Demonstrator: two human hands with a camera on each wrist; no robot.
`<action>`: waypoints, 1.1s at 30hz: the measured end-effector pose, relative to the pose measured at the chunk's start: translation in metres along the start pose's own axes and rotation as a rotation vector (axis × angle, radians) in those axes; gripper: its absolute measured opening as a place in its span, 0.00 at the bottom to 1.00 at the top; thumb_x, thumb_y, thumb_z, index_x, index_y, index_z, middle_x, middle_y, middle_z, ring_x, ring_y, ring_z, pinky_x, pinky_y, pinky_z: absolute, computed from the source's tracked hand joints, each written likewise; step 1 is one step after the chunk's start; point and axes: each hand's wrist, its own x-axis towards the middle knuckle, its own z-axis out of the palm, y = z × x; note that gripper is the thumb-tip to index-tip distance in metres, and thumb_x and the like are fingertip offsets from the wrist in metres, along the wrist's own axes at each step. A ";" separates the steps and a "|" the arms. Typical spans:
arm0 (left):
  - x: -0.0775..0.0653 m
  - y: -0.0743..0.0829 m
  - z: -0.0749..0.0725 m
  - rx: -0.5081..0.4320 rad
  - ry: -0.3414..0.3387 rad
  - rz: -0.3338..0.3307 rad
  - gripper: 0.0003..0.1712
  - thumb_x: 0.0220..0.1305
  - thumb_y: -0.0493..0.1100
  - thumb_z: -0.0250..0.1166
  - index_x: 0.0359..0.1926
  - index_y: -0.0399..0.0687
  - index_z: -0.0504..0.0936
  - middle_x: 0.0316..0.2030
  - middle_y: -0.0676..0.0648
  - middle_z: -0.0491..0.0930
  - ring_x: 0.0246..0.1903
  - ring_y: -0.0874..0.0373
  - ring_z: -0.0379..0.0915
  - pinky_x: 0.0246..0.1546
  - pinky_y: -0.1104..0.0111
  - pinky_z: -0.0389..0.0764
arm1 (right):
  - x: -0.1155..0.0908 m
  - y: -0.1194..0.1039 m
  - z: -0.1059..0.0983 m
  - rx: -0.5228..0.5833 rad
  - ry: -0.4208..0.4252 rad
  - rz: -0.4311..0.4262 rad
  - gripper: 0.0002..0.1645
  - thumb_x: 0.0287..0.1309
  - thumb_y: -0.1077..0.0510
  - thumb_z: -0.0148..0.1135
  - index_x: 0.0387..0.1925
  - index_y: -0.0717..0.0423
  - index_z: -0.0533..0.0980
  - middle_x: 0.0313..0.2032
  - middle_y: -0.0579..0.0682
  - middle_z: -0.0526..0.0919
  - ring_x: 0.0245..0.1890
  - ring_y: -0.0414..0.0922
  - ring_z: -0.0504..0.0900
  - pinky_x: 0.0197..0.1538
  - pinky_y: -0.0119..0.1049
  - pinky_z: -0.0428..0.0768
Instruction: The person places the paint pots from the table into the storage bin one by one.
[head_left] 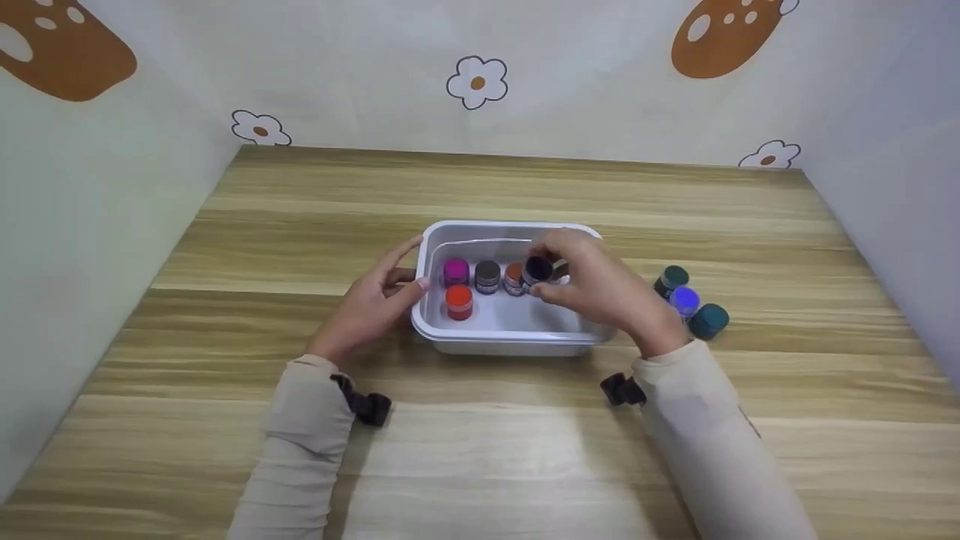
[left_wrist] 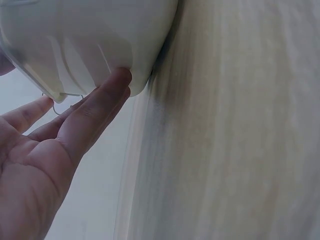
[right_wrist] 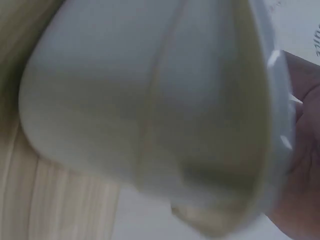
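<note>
My right hand [head_left: 592,281] pinches a small jar with a very dark lid [head_left: 538,269] between thumb and fingers, inside the white plastic tub [head_left: 510,337]. Standing in the tub are a magenta jar [head_left: 456,273], a dark brown jar [head_left: 487,277], a red jar [head_left: 459,301] and an orange-brown jar [head_left: 514,278], partly covered by the held one. At the tub's left end, my left hand [head_left: 375,304] rests its thumb and a fingertip by the rim. In the left wrist view its straight fingers [left_wrist: 95,112] press the outer wall. The tub's wall hides the held jar from the right wrist view.
Right of the tub, beside my right wrist, stand a dark green jar [head_left: 671,280], a blue-violet jar [head_left: 684,301] and a teal jar [head_left: 709,321]. The wood-grain table [head_left: 487,442] is bounded at the back by a pale flower-printed sheet [head_left: 360,82].
</note>
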 end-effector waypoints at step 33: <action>0.001 0.001 0.001 -0.032 0.013 -0.006 0.37 0.70 0.46 0.61 0.76 0.60 0.57 0.61 0.36 0.75 0.60 0.46 0.74 0.61 0.54 0.76 | 0.040 -0.008 0.056 -0.276 -0.088 0.034 0.16 0.49 0.66 0.70 0.42 0.58 0.81 0.42 0.54 0.76 0.43 0.50 0.76 0.49 0.44 0.81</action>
